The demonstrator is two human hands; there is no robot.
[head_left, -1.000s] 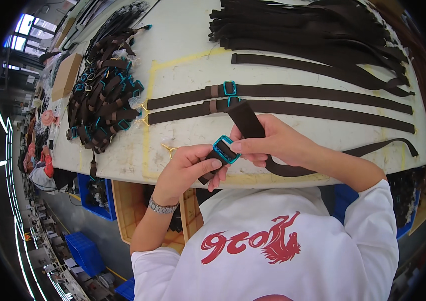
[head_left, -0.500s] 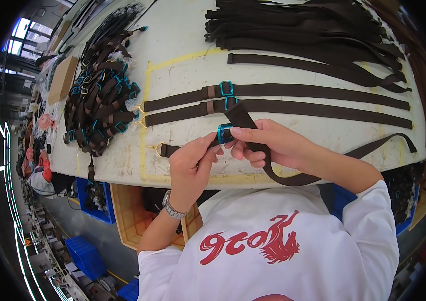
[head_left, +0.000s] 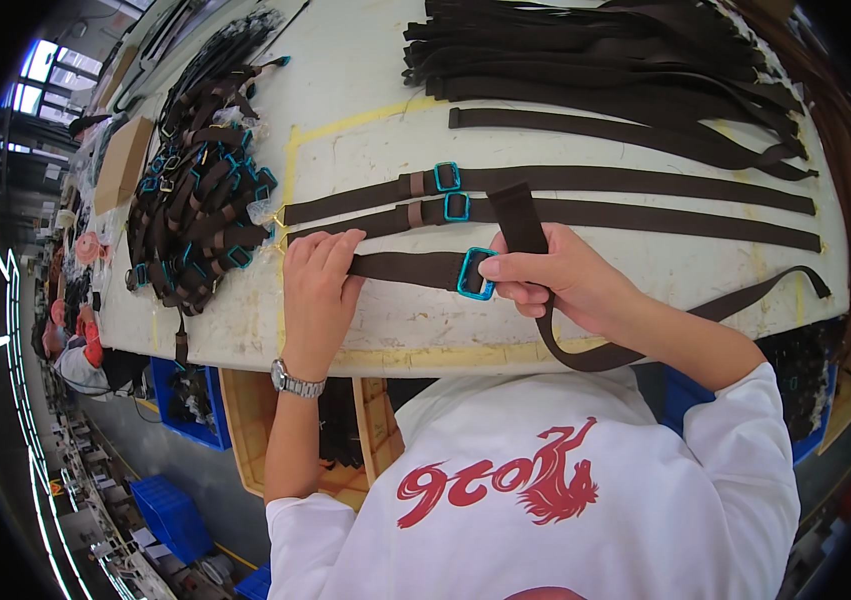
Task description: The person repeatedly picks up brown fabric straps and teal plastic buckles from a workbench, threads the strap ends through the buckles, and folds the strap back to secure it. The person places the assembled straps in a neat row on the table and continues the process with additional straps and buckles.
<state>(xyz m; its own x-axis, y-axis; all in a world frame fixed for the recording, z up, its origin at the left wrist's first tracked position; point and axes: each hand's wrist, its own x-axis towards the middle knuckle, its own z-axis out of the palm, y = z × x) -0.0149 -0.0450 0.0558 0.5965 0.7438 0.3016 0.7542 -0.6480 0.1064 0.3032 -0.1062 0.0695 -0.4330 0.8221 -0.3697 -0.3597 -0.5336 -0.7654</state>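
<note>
A dark brown webbing strap (head_left: 407,269) stretches between my hands above the table, threaded through a blue slide buckle (head_left: 464,273). My left hand (head_left: 317,290) is closed around its left end, and the end fitting is hidden by the fingers. Beside the buckle, my right hand (head_left: 567,278) pinches the webbing between thumb and fingers. A free end stands up past that hand, while the rest loops down and trails right along the table edge. Just beyond lie two similar straps, a farther strap (head_left: 645,182) and a nearer strap (head_left: 635,214), each with a blue buckle and a brown keeper.
Piled at the left are many buckled straps (head_left: 200,190), with a cardboard box (head_left: 123,165) behind. Plain dark webbing (head_left: 585,50) is heaped at the far right of the white table (head_left: 365,135). Blue crates (head_left: 215,400) and a yellow crate (head_left: 250,430) stand below its near edge.
My left hand has moved left and away from the buckle, along the strap to its end. The buckle has shifted slightly right, and the strap between my hands is now pulled straight.
</note>
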